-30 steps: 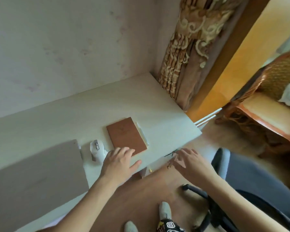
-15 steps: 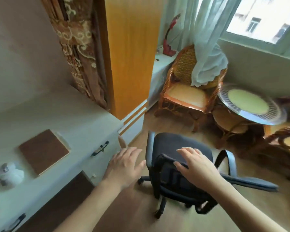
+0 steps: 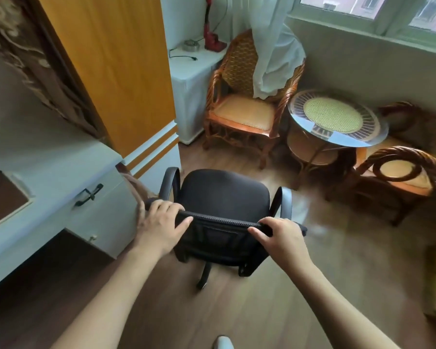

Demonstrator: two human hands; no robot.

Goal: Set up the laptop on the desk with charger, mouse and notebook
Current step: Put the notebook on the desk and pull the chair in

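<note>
Both hands, the left hand (image 3: 161,220) and right hand (image 3: 281,234), curl over the black office chair (image 3: 224,197) backrest's top edge, likely to wheel it toward the desk (image 3: 68,159) beside it.

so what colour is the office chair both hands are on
Black, with grey armrests; the office chair shows clearly in the head view.

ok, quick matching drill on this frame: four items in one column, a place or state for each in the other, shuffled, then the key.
Things:
1. office chair
2. notebook
3. round table
4. curtain

Places or states:
A. lies flat on the desk, at the left edge of the view
B. draped over the back of a wicker chair
C. gripped at the top of its backrest by the left hand and right hand
D. stands between two wicker chairs, under the window

Pairs: 1-C, 2-A, 3-D, 4-B
</note>
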